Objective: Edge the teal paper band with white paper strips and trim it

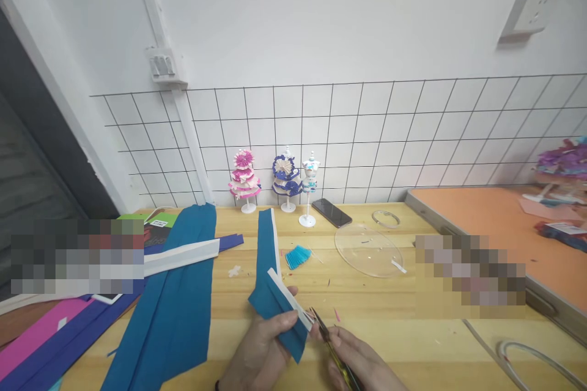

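My left hand is closed on a folded strip of teal crepe paper edged with white, its thumb pressing on the fold. The strip's far end lies on the table toward the small dress stands. My right hand grips a pair of scissors with dark blades and yellowish-black handles. The blade tips are at the white-edged right end of the folded strip; whether they touch it I cannot tell. Just beyond the hands lies a small pleated bright-blue paper piece.
Wide teal crepe paper and other coloured sheets cover the left. At the back stand mini mannequins with pink, navy and white outfits. Nearby are a phone, a clear disc and, right, an orange-topped table.
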`<state>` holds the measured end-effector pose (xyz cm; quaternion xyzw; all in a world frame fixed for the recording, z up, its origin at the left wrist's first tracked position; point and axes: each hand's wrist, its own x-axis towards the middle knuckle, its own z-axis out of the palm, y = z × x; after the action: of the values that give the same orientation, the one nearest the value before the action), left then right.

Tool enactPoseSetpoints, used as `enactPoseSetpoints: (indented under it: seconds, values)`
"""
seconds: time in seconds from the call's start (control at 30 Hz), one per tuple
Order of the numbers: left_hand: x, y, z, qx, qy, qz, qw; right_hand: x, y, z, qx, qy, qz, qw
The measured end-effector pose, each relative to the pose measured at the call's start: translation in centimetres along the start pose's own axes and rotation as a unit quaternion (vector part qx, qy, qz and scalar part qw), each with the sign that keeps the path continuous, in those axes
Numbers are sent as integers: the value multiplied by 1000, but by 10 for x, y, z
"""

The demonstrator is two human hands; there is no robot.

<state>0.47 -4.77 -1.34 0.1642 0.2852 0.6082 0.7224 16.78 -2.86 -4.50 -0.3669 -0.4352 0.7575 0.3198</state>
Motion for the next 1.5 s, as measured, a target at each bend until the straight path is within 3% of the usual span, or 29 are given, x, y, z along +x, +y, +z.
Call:
enactPoseSetpoints:
  seconds: [0.27, 0.57, 0.7, 0.87, 1.17, 1.3, 1.4, 1.5]
  values:
    - [3, 4, -3, 53, 66, 36, 996, 3, 6, -2, 52, 70, 14, 996]
    - [5, 2, -5, 105, 89, 54, 989, 1, 1, -1, -13, -69, -2, 998]
    - [4, 3, -2, 112, 86, 51, 989, -1, -1, -1, -1, -57, -14, 998]
    - [5, 4, -1, 117, 99, 41, 987, -2, -10, -2, 14, -28, 29, 999]
    - [5, -1, -9, 101, 64, -3, 993, -3, -11, 0, 55, -5, 67, 996]
    - [6, 1, -9, 124, 80, 2, 989, -1, -7, 0, 19, 9, 43, 999]
    - [4, 2, -6, 195, 104, -18, 975, 3, 0, 1, 16, 47, -18, 999]
    - [3, 1, -3, 223, 87, -40, 970, 6, 6, 1, 4, 84, -79, 993]
